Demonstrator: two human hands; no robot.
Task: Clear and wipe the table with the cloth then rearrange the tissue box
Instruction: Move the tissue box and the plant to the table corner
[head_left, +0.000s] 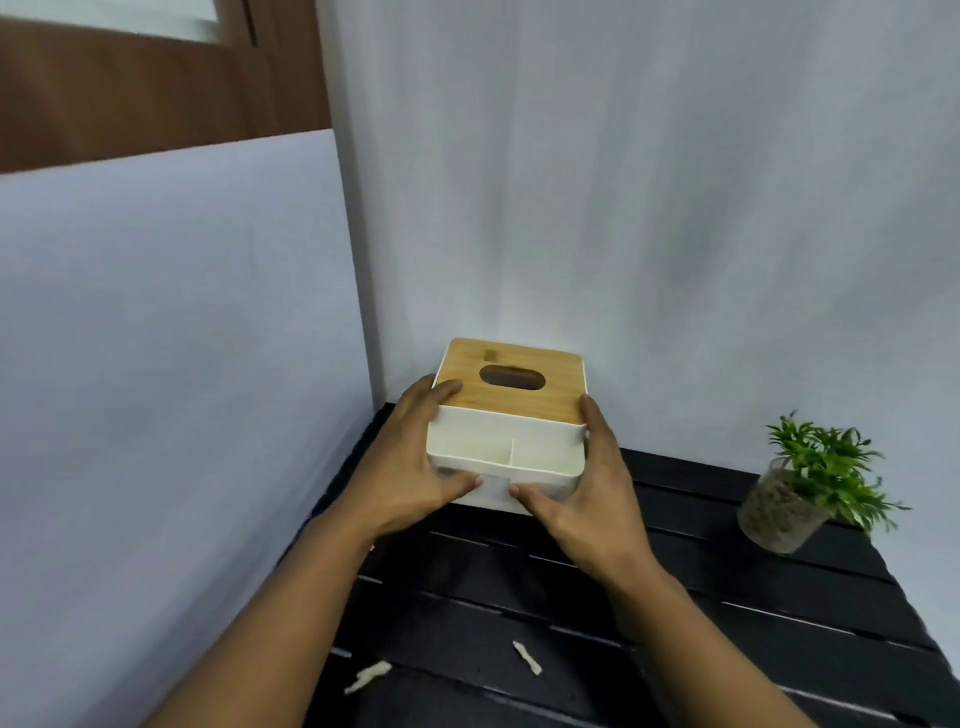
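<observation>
Head view: both hands hold the tissue box (519, 449) at the centre of the frame, over the far left corner of the black slatted bench (727, 597). The left hand (410, 467) grips the box's left side, fingers curled onto the edge of the wooden lid (540, 408), thumb on the white front wall. The right hand (587, 483) clasps the right side, its thumb also pressed to the front wall, close to the left thumb. Whether the box rests on the bench or is lifted clear cannot be told. Open compartments show in front of the lid. At the right of the frame a green plant (821, 457) stands in a glass jar (779, 514), well apart from the box. Two pale scraps (527, 657) (369, 675) lie at lower centre.
</observation>
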